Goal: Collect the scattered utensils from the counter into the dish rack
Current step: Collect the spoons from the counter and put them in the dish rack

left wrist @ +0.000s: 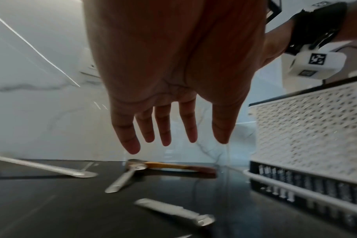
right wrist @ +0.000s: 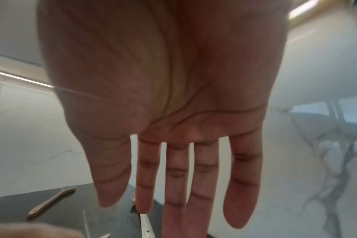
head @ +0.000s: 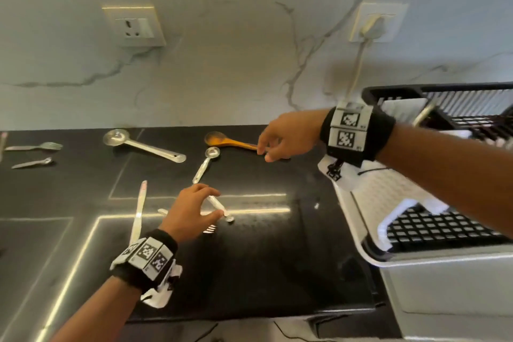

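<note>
Utensils lie scattered on the black counter (head: 277, 258). My left hand (head: 213, 203) hovers with spread, relaxed fingers just above a small steel spoon (head: 220, 208); in the left wrist view this hand (left wrist: 167, 138) holds nothing and the spoon (left wrist: 173, 211) lies below it. My right hand (head: 263, 153) reaches left from the dish rack (head: 372, 91), and its fingertips are at the handle end of a wooden spoon (head: 227, 141). In the right wrist view, the right hand (right wrist: 177, 201) has straight fingers and an empty palm. Another steel spoon (head: 206, 164) lies between the hands.
A steel ladle (head: 138, 144) lies toward the back, a white-handled knife (head: 138, 211) left of my left hand, and two forks (head: 39, 146) far left. A fork's tines (head: 209, 228) show under my left hand. The rack's white basket (head: 388, 203) stands at the right.
</note>
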Tool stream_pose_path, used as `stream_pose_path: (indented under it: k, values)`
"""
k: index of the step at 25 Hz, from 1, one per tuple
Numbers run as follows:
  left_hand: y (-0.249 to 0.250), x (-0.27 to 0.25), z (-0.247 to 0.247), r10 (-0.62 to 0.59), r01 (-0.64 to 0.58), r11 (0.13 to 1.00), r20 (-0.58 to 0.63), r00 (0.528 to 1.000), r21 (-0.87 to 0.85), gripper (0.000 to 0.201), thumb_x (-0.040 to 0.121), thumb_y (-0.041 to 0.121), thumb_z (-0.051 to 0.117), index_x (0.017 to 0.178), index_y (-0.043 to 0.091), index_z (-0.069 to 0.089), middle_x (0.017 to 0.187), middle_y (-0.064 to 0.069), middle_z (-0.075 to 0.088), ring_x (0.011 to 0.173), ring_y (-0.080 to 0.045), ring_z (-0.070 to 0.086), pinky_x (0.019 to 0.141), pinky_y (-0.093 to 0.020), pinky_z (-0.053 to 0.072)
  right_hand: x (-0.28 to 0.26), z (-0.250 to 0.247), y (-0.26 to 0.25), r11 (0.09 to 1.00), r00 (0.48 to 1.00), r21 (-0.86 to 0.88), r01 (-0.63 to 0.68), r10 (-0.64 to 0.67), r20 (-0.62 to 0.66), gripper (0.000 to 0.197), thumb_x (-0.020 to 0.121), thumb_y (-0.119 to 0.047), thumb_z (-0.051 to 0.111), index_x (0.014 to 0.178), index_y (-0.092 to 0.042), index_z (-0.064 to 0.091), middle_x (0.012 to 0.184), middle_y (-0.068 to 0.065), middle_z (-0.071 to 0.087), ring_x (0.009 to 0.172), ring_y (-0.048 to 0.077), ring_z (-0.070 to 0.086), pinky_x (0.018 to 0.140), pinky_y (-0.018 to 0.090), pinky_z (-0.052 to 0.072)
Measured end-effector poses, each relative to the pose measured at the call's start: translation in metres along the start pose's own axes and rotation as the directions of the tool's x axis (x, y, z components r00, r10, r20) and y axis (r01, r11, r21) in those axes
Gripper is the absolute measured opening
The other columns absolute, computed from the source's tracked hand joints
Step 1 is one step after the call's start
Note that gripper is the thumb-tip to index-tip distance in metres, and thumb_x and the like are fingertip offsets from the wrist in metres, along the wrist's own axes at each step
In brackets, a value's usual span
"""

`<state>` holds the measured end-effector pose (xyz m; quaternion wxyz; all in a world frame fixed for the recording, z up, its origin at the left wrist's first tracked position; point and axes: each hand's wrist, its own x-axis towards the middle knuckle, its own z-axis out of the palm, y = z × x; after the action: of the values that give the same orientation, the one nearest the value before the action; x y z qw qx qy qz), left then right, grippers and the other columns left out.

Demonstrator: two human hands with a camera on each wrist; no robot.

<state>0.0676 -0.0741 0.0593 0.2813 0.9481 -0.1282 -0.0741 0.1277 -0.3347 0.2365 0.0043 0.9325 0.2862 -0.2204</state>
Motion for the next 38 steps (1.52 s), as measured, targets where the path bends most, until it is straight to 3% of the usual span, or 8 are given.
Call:
stream_pose_path:
  k: [8, 13, 17, 21, 25, 28, 32, 38]
  values:
    - [-0.121, -0.026, -0.019, -0.201, 0.171, 0.971, 0.179, 0.963, 0.169, 0.090, 0.066, 0.052, 0.081, 0.144, 0.026, 0.044, 0.154, -0.006, 0.032, 0.142, -0.024, 0.032, 0.117, -0.037, 0.030, 0.177, 0.102, -0.040, 0.926, 0.961, 0.267, -0.268, 0.275, 0.012, 0.036, 0.089, -0.055, 0.056, 0.103, -0.028, 0.074, 0.102, -0.002, 0.073, 0.095, 0.021, 0.068, 0.087, 0.038, 0.055]
    - [-0.134, -0.029, -0.008, -0.176, 0.125, 0.970, 0.249, 0.952, 0.207, 0.092, 0.068, 0.047, 0.080, 0.147, 0.028, 0.037, 0.161, -0.001, 0.017, 0.147, -0.023, 0.021, 0.116, -0.043, 0.032, 0.249, 0.132, -0.053, 0.739, 0.879, 0.545, -0.396, 0.477, -0.009, 0.046, 0.089, -0.057, 0.054, 0.086, -0.016, 0.073, 0.083, 0.009, 0.076, 0.083, 0.029, 0.073, 0.083, 0.044, 0.059]
    - [-0.132, -0.028, -0.012, -0.164, 0.104, 0.966, 0.253, 0.954, 0.235, 0.088, 0.072, 0.045, 0.078, 0.148, 0.027, 0.037, 0.162, -0.001, 0.015, 0.148, -0.024, 0.016, 0.114, -0.046, 0.034, 0.285, 0.147, -0.058, 0.645, 0.800, 0.601, -0.473, 0.600, -0.014, 0.048, 0.081, -0.055, 0.065, 0.099, -0.011, 0.072, 0.099, 0.012, 0.073, 0.092, 0.034, 0.070, 0.084, 0.041, 0.058]
    - [-0.133, -0.028, -0.014, -0.143, 0.088, 0.973, 0.262, 0.954, 0.213, 0.083, 0.076, 0.047, 0.074, 0.147, 0.027, 0.037, 0.160, -0.001, 0.019, 0.147, -0.024, 0.019, 0.114, -0.046, 0.035, 0.282, 0.144, -0.061, 0.624, 0.826, 0.659, -0.421, 0.564, -0.006, 0.026, 0.086, -0.039, 0.068, 0.085, -0.014, 0.074, 0.091, 0.009, 0.075, 0.089, 0.030, 0.071, 0.082, 0.039, 0.057]
    - [-0.136, -0.026, -0.025, -0.130, 0.138, 0.983, 0.071, 0.989, -0.122, 0.070, 0.086, 0.042, 0.067, 0.147, 0.024, 0.038, 0.148, 0.000, 0.042, 0.135, -0.020, 0.043, 0.111, -0.040, 0.039, 0.244, 0.132, -0.083, 0.617, 0.887, 0.768, -0.174, 0.436, -0.149, 0.011, 0.089, -0.030, 0.069, 0.086, -0.021, 0.075, 0.086, 0.002, 0.073, 0.084, 0.018, 0.068, 0.079, 0.037, 0.055]
    - [-0.136, -0.019, -0.034, -0.351, 0.258, 0.770, -0.051, 0.935, -0.583, 0.074, 0.088, 0.037, 0.067, 0.150, 0.031, 0.029, 0.135, 0.002, 0.053, 0.120, -0.017, 0.057, 0.104, -0.040, 0.046, 0.217, 0.131, -0.121, 0.599, 0.956, 0.801, 0.013, 0.228, -0.186, 0.012, 0.089, -0.025, 0.071, 0.090, -0.014, 0.075, 0.078, 0.002, 0.072, 0.068, 0.011, 0.064, 0.068, 0.028, 0.052]
    - [-0.114, -0.018, -0.041, -0.494, 0.200, 0.223, 0.067, 0.867, -0.954, 0.047, 0.095, 0.014, 0.060, 0.136, 0.025, 0.041, 0.108, -0.012, 0.072, 0.094, -0.023, 0.073, 0.088, -0.045, 0.058, 0.192, 0.142, -0.150, 0.632, 0.980, 0.763, 0.133, 0.033, -0.198, 0.016, 0.087, -0.032, 0.073, 0.088, -0.016, 0.075, 0.072, 0.004, 0.070, 0.059, 0.006, 0.058, 0.058, 0.023, 0.047]
    - [-0.086, -0.015, -0.032, -0.521, 0.253, 0.146, 0.143, 0.841, -0.956, 0.040, 0.092, 0.002, 0.059, 0.127, 0.019, 0.048, 0.102, -0.019, 0.074, 0.092, -0.029, 0.074, 0.082, -0.042, 0.060, 0.160, 0.161, -0.089, 0.653, 0.963, 0.757, 0.036, 0.181, -0.201, 0.018, 0.090, -0.037, 0.068, 0.091, -0.021, 0.077, 0.081, -0.005, 0.074, 0.078, 0.011, 0.070, 0.080, 0.040, 0.060]
